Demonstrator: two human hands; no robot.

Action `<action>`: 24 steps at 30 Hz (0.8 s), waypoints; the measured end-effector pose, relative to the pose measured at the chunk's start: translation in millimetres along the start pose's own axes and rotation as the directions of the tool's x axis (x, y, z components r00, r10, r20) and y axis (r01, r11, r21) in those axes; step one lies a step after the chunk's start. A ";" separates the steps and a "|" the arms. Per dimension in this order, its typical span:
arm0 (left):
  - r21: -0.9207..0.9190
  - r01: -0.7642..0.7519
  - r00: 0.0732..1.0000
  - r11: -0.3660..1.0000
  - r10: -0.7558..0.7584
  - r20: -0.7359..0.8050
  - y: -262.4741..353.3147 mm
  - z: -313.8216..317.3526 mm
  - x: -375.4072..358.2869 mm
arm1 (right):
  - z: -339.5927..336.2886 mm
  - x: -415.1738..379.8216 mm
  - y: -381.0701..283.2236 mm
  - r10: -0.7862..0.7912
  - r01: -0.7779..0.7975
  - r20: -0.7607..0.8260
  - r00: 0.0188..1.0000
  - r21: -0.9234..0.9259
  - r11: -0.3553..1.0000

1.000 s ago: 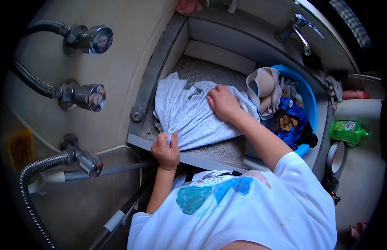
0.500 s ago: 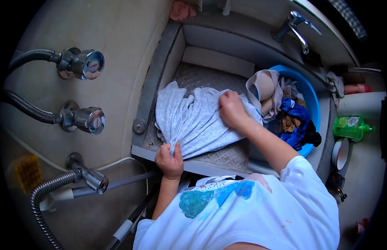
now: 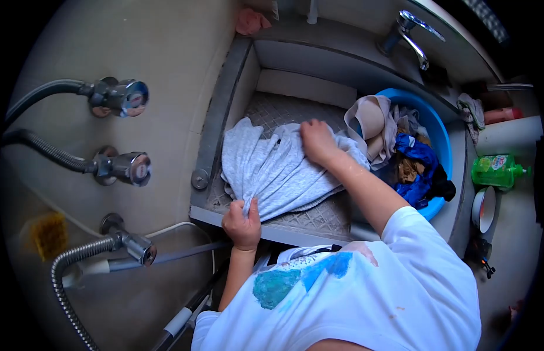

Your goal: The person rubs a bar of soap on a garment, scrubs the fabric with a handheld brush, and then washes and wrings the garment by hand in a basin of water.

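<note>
A light grey garment lies bunched and creased over the textured bottom of the sink. My left hand is closed on its near edge, gathering the cloth into folds at the sink's front rim. Closed with the fingers curled under, my right hand rests on the garment's upper right part. What those fingers hold, if anything, is hidden. Just right of the garment stands a blue basin with beige, blue, brown and black clothes in it.
A faucet rises behind the sink. Valves with braided hoses line the left wall, above a yellow brush. On the right ledge are a green soap bottle, a white bowl and a cloth.
My right hand has slid a little left and up over the garment. My left hand keeps its grip on the near edge. The view has shifted slightly.
</note>
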State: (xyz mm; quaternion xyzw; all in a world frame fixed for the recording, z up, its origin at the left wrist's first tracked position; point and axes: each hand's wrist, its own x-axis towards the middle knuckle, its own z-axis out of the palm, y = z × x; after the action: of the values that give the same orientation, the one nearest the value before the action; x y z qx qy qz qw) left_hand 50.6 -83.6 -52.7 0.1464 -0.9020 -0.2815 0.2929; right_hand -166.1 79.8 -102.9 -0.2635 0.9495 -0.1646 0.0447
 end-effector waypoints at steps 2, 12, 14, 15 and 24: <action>0.006 0.010 1.000 1.000 -0.010 -0.009 1.3 -0.4 1.2 | -11.5 1.2 7.8 0.126 -0.126 -0.008 0.992 -0.047 0.991; 0.154 -0.143 0.981 0.978 0.120 0.151 58.3 -3.4 70.9 | -76.7 -92.3 28.2 0.098 -0.060 -0.285 0.954 0.138 0.989; 0.192 -0.167 0.947 0.967 0.103 0.305 60.9 20.8 87.3 | -64.6 -101.5 25.5 0.193 -0.148 -0.278 0.941 0.173 0.974; 0.228 -0.198 0.890 0.953 0.077 0.449 60.8 33.9 94.1 | -58.9 -101.6 25.1 0.194 -0.150 -0.289 0.938 0.167 0.975; -0.471 0.485 0.846 0.737 -0.259 0.466 58.2 36.5 104.1 | -64.7 -115.2 35.4 0.113 -0.037 -0.319 0.941 0.237 0.971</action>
State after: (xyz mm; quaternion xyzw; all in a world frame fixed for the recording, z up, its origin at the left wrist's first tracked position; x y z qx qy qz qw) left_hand -59.3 -66.4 3.9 0.1768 -0.7640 -0.6148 0.0842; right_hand -95.7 186.4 -54.1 -0.1887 0.9278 -0.3122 -0.0786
